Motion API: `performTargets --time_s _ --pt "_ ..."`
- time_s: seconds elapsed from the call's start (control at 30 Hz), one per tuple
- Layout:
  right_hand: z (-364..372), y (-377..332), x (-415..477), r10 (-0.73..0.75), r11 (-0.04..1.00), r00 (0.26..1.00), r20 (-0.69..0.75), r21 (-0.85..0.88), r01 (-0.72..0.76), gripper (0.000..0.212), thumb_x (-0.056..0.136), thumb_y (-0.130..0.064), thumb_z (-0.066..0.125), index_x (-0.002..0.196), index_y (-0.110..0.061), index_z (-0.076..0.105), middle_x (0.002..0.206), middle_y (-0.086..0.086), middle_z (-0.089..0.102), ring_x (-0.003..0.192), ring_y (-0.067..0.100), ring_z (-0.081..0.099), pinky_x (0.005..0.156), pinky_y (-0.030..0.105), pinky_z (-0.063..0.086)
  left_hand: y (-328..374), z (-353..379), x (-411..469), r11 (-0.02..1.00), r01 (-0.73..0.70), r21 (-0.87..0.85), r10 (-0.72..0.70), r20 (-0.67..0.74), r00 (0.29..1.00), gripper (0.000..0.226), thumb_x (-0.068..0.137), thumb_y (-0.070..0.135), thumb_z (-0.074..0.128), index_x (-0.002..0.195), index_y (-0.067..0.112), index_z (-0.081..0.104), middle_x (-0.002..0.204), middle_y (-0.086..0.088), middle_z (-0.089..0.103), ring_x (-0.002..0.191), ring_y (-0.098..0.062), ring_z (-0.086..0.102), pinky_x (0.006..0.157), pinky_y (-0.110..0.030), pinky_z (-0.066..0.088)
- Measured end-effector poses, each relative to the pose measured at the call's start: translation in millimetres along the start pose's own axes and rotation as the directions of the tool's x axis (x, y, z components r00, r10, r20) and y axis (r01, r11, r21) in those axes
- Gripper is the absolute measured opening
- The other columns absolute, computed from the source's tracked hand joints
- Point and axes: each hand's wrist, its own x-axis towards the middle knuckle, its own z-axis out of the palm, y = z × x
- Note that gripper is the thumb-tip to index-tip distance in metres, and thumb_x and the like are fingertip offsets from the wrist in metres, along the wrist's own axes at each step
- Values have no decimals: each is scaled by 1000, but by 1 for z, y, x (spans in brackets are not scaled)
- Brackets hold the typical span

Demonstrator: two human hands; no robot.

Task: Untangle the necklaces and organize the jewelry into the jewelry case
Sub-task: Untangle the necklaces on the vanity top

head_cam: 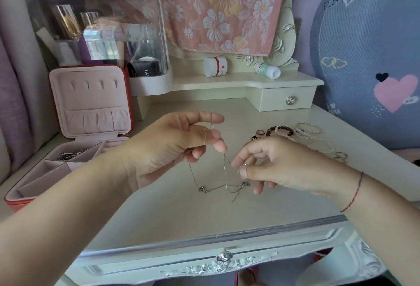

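Observation:
Thin silver necklace chains (227,187) lie tangled on the white dressing table (172,208), with small pendants at the knot. My left hand (172,144) holds one strand up, pinched between thumb and fingers above the table. My right hand (270,165) pinches another strand just right of it, close to the tangle. The pink jewelry case (91,104) stands open at the left, lid upright, with a few metal pieces (70,155) in one back compartment. Bead bracelets, bangles and rings (302,135) lie behind my right hand.
A clear cosmetics organiser (102,35) stands behind the case. Two small jars (216,66) lie on the raised shelf, above a small drawer (286,100). A floral cloth (222,8) hangs at the back. A blue cushion (368,58) leans at the right.

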Motion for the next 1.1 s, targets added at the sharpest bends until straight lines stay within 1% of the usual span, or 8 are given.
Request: performTargets --time_s 0.13,0.27,0.43,0.53,0.73,0.83,0.97,1.1 --pt "2 1 0 -13 998 1000 -23 -59 12 7 88 -18 67 92 -23 69 85 -8 71 75 13 71 72 31 56 -1 2 1 999 36 22 -36 -10 999 30 91 8 57 121 10 59 79 -11 72 48 -10 38 45 -15 33" --pt "2 1 0 -20 994 999 -46 -107 15 5 86 -24 69 89 -26 71 88 -11 72 82 10 67 82 33 53 -2 3 1 999 45 4 -45 -16 999 26 98 10 48 122 8 57 79 -14 71 48 -11 38 44 -15 35" --pt "1 -6 1 -166 979 963 -213 78 186 6 86 -25 67 87 -24 73 88 -10 73 86 4 66 85 24 49 -2 4 1 999 42 6 -42 -3 999 27 99 12 45 123 8 56 80 -15 72 49 -12 38 46 -16 34" --pt "4 -11 1 -228 943 945 -233 189 274 12 85 -31 70 89 -20 75 92 -1 73 94 15 67 94 30 49 -3 5 2 999 39 2 -39 3 999 27 98 12 47 123 8 55 79 -16 71 50 -13 37 46 -16 33" --pt "13 -14 2 -263 935 920 -291 160 318 7 85 -20 71 79 -18 75 80 7 70 73 22 56 80 48 50 -5 5 2 999 32 2 -32 24 999 27 98 12 48 124 10 55 71 -14 68 49 -13 37 47 -17 34" --pt "16 -15 5 -276 938 920 -279 131 321 13 85 -14 68 73 -16 72 72 3 67 67 9 52 68 33 47 -7 6 2 999 36 2 -36 30 999 27 98 12 48 124 9 55 68 -13 67 49 -12 37 46 -16 35" --pt "16 -15 8 -247 936 935 -254 188 298 17 87 -11 65 72 -18 68 69 -2 63 68 8 53 73 26 44 -6 7 1 999 50 -13 -50 41 998 31 97 13 49 128 15 53 65 -10 64 49 -12 31 45 -17 26" --pt "14 -18 7 -216 920 951 -220 279 274 9 79 -24 63 71 -22 66 71 0 65 72 7 59 77 20 46 -8 7 0 998 28 -55 -23 88 996 63 85 22 58 143 34 36 63 -7 59 48 -11 26 45 -18 23"
